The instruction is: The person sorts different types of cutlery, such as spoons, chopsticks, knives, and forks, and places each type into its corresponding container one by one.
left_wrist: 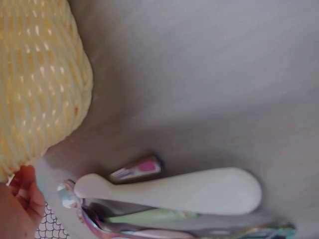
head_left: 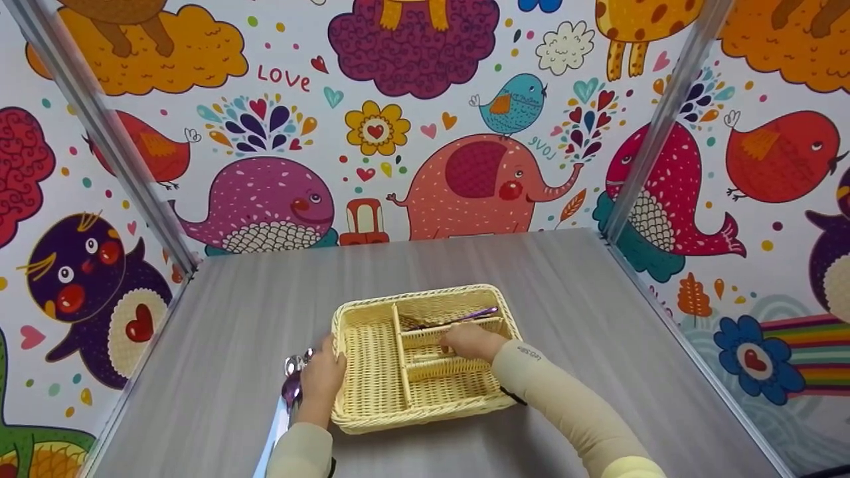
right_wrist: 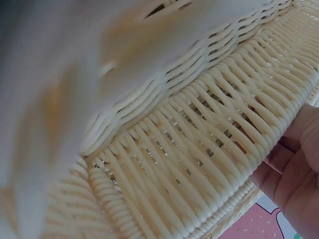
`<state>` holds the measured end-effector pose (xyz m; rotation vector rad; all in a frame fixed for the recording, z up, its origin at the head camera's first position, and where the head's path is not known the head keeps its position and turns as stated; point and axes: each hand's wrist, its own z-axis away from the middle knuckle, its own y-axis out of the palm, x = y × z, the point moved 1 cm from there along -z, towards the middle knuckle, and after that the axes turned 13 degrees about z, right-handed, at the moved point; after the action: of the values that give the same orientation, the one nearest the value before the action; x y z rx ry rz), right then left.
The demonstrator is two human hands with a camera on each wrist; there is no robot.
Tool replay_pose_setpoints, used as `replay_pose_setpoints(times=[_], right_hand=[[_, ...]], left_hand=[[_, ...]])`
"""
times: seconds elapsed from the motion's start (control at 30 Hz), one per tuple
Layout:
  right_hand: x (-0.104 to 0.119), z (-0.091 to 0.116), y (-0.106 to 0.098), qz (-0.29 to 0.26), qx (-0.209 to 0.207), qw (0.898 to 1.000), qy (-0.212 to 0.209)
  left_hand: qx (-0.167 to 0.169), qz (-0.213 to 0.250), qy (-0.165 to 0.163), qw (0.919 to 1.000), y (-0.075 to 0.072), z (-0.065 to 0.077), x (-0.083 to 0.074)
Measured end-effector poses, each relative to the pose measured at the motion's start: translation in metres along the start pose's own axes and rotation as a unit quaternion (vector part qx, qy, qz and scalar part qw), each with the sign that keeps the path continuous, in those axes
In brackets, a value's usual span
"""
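Note:
A pale yellow woven basket (head_left: 372, 425) with inner dividers sits on the table. My left hand (head_left: 321, 380) grips its left rim; in the left wrist view the fingers (left_wrist: 32, 199) curl at the rim. My right hand (head_left: 470, 342) reaches down into the middle small compartment, its fingertips low between two dividers. In the right wrist view that hand (right_wrist: 299, 174) shows behind a woven divider (right_wrist: 199, 144), which hides its fingertips; I cannot tell whether they hold anything. A purple-handled utensil (head_left: 481, 312) lies in the back compartment.
Left of the basket, beside my left forearm, lie several utensils: a silver spoon (head_left: 293, 364), a purple spoon (head_left: 291, 388), a white handle (left_wrist: 199, 191), a green handle (left_wrist: 154, 215) and a small pink-marked piece (left_wrist: 139, 169). Printed walls (head_left: 425, 119) enclose the grey table (head_left: 265, 299).

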<state>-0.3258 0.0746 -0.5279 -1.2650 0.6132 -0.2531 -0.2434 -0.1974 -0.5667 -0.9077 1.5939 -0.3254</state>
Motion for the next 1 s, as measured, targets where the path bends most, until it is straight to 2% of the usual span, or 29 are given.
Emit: replay_pose_setpoints(times=[0.43,0.5,0.57,0.67,0.7,0.8,0.87,0.93,1.0], right_hand=[[-0.006,0.002,0.000,-0.039,-0.025,0.999,-0.004],[-0.011,0.004,-0.003,-0.052,-0.053,0.997,0.007],[-0.021,0.008,-0.007,-0.060,-0.104,0.992,0.028],[-0.041,0.016,-0.010,-0.073,-0.192,0.975,0.084],[-0.048,0.019,-0.011,-0.086,-0.206,0.968,0.115],[-0.069,0.032,-0.007,-0.148,-0.182,0.946,0.224],[-0.079,0.043,-0.001,-0.192,-0.124,0.930,0.287],[-0.084,0.054,0.009,-0.224,-0.060,0.918,0.322],[-0.084,0.064,0.021,-0.274,-0.005,0.906,0.324]], left_hand=[[-0.009,0.001,0.005,1.0000,-0.001,0.000,-0.001],[-0.006,0.002,0.002,1.0000,-0.001,0.000,-0.001],[-0.002,0.002,0.001,1.0000,-0.001,0.001,-0.002],[0.002,0.002,0.001,1.0000,0.000,0.001,-0.002],[0.003,0.003,0.000,1.0000,0.000,0.001,-0.002],[0.003,0.001,0.000,1.0000,0.000,0.000,-0.001],[0.003,0.000,0.000,1.0000,0.001,0.000,0.000],[0.003,0.001,-0.001,1.0000,0.001,-0.001,0.001],[0.004,0.003,0.001,1.0000,0.001,-0.001,0.001]])
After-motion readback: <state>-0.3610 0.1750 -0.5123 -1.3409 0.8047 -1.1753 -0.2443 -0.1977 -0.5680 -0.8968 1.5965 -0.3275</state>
